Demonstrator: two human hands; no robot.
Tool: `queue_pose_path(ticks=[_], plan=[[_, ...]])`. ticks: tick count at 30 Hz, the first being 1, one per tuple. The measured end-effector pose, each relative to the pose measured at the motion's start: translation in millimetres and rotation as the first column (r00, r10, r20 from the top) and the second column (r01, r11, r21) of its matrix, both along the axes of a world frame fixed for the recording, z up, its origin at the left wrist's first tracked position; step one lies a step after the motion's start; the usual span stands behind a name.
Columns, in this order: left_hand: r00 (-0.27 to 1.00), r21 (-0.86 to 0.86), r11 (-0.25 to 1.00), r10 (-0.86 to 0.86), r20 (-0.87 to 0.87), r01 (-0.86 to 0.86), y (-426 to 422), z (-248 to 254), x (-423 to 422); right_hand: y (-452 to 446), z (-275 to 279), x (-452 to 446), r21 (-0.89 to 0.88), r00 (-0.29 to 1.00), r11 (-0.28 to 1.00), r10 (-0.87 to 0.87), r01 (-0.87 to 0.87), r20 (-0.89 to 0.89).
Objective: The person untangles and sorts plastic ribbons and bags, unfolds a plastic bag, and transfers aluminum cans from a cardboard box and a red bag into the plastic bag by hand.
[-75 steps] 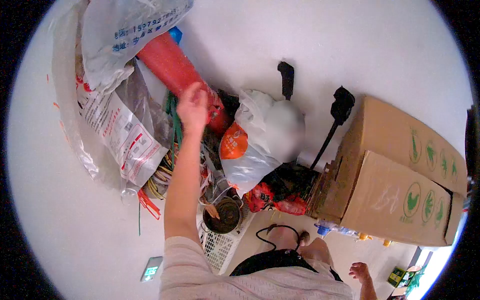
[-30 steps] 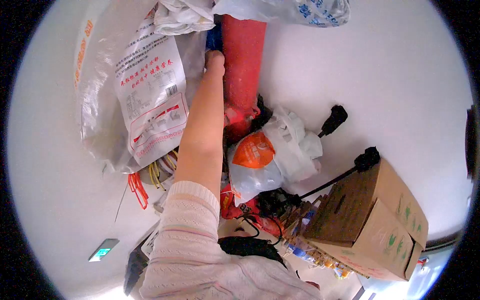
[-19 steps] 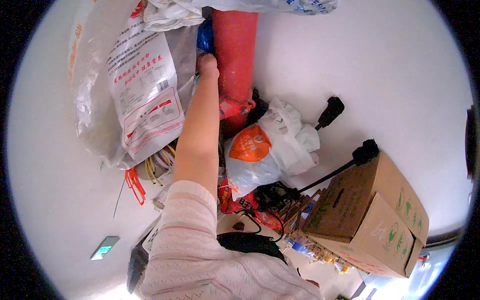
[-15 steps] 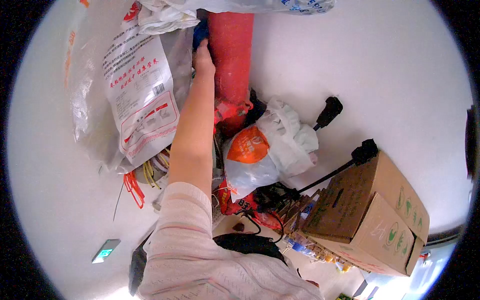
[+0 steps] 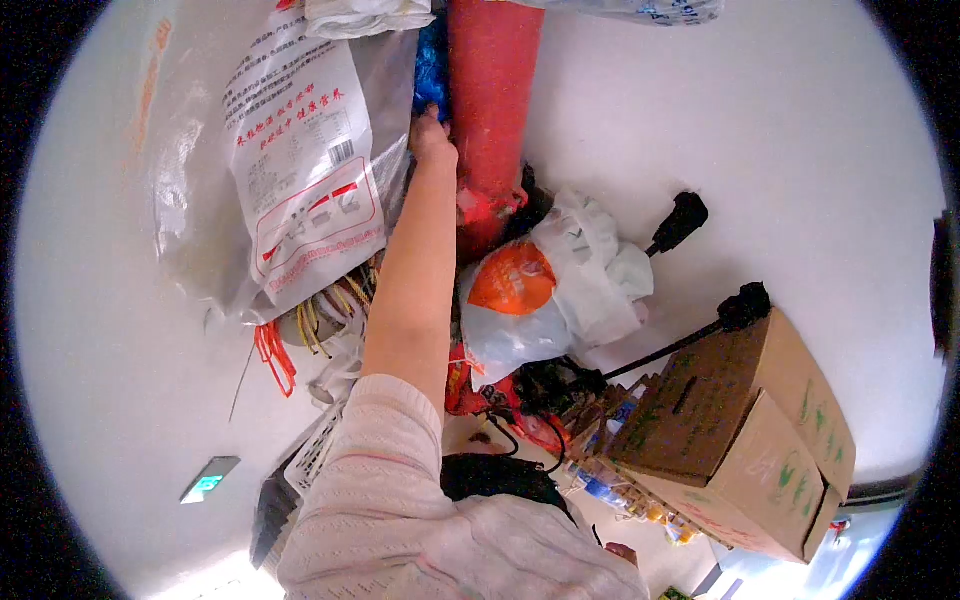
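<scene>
My left hand (image 5: 433, 138) reaches up between a large clear plastic bag (image 5: 190, 200) and a red cylinder (image 5: 490, 100). Its fingers are closed on a shiny, crinkled blue plastic bag (image 5: 432, 65), whose upper end is hidden. Inside or against the clear bag is a white printed label (image 5: 305, 190) with red lettering. A white plastic bag with an orange patch (image 5: 512, 280) lies below and right of the cylinder. Only a small skin-coloured part, probably my right hand (image 5: 622, 552), shows beside the sweater; its fingers cannot be made out.
An open cardboard box (image 5: 690, 420) stands at the right. Black-handled poles (image 5: 685, 220) stick out beside it. Red cords (image 5: 272, 355) and yellowish cords (image 5: 315, 320) hang under the clear bag. A white basket (image 5: 315, 450) and a lit green sign (image 5: 208, 482) are at the lower left.
My left hand has come slightly back toward me along the red cylinder, and more of the blue plastic bag shows. The whole view has shifted a little.
</scene>
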State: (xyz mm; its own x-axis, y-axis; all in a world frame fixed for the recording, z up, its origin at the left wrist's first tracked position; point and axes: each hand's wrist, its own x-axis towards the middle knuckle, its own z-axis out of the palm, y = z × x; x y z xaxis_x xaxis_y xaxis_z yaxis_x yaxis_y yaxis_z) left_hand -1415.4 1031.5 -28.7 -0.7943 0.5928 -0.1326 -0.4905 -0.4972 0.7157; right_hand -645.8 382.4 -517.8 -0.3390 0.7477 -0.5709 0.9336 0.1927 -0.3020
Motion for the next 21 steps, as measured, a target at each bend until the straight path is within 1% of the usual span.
queue_pose_path(ticks=[2, 3, 5, 6, 7, 9, 10, 11, 13, 16, 17, 18, 20, 21], plan=[[0.995, 0.025, 1.0, -0.014, 0.098, 0.012, -10, -10, 2, -3, -1, 6, 0.013, 0.999, 0.999, 0.038, -0.038, -0.003], [0.997, 0.065, 0.998, -0.013, 0.076, 0.008, -16, -17, 5, -11, -1, 6, 0.027, 0.997, 0.997, 0.073, -0.074, 0.04], [0.992, 0.126, 0.992, -0.03, 0.119, 0.014, -30, -22, 14, -3, 0, 11, 0.035, 0.998, 0.999, 0.027, -0.025, -0.064], [0.989, 0.156, 0.988, -0.039, 0.141, 0.016, -38, -26, 19, -3, 3, 14, 0.02, 0.997, 1.0, 0.02, -0.019, -0.078], [0.984, 0.196, 0.98, -0.069, 0.166, 0.036, -51, -24, 26, -2, 15, 10, -0.018, 0.997, 0.999, -0.033, 0.032, -0.073], [0.976, 0.198, 0.974, -0.146, 0.162, 0.113, -81, -26, 41, 17, 56, -11, -0.156, 0.964, 0.967, -0.223, 0.201, -0.144], [0.969, 0.199, 0.968, -0.186, 0.16, 0.153, -92, -29, 47, 26, 79, -19, -0.245, 0.91, 0.916, -0.367, 0.318, -0.191], [0.97, 0.184, 0.968, -0.199, 0.14, 0.172, -99, -34, 48, 43, 108, -30, -0.34, 0.824, 0.838, -0.515, 0.427, -0.234], [0.97, 0.149, 0.967, -0.222, 0.099, 0.206, -116, -48, 43, 72, 176, -72, -0.477, 0.65, 0.683, -0.712, 0.553, -0.266], [0.963, 0.118, 0.961, -0.259, 0.075, 0.25, -141, -48, 41, 79, 199, -89, -0.57, 0.404, 0.453, -0.888, 0.685, -0.22], [0.949, 0.167, 0.948, -0.292, 0.121, 0.27, -147, -48, 40, 87, 213, -98, -0.595, 0.312, 0.368, -0.929, 0.715, -0.199], [0.93, 0.198, 0.925, -0.35, 0.115, 0.324, -151, -51, 35, 100, 237, -112, -0.617, 0.216, 0.278, -0.961, 0.737, -0.174], [0.881, 0.26, 0.867, -0.463, 0.098, 0.426, -156, -61, 26, 143, 314, -158, -0.544, 0.398, 0.368, -0.915, 0.754, -0.068], [0.849, 0.3, 0.835, -0.514, 0.125, 0.462, -158, -62, 26, 138, 294, -145, -0.563, 0.392, 0.375, -0.915, 0.736, -0.097]])
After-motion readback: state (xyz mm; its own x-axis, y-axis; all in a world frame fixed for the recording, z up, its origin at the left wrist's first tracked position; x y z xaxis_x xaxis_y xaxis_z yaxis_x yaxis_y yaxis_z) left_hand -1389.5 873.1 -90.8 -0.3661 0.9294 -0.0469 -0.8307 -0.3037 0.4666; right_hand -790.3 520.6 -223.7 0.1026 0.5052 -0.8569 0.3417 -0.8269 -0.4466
